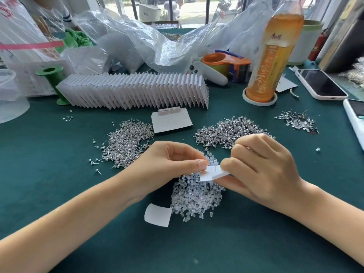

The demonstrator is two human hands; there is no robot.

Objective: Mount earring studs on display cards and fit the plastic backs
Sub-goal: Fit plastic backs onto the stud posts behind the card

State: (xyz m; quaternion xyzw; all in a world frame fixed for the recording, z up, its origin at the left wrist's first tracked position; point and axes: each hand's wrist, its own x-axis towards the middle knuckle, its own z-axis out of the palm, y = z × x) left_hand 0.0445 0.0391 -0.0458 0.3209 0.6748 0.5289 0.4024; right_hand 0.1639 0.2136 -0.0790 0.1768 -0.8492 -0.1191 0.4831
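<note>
Both hands work over the near pile of clear plastic backs [197,196]. The right hand [262,168] pinches a small white display card [212,173]; the left hand [171,164] pinches at its edge, probably on a back. The card looks light and bendable, best held by its edges; the stud post [216,168] is thin and easily bent.

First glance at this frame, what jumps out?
Both hands, left and right, pinch a small white card at centre, above a heap of clear plastic backs. Two glittering piles of studs lie on the green cloth behind them. A long fanned row of finished cards and a tall orange bottle stand further back.
</note>
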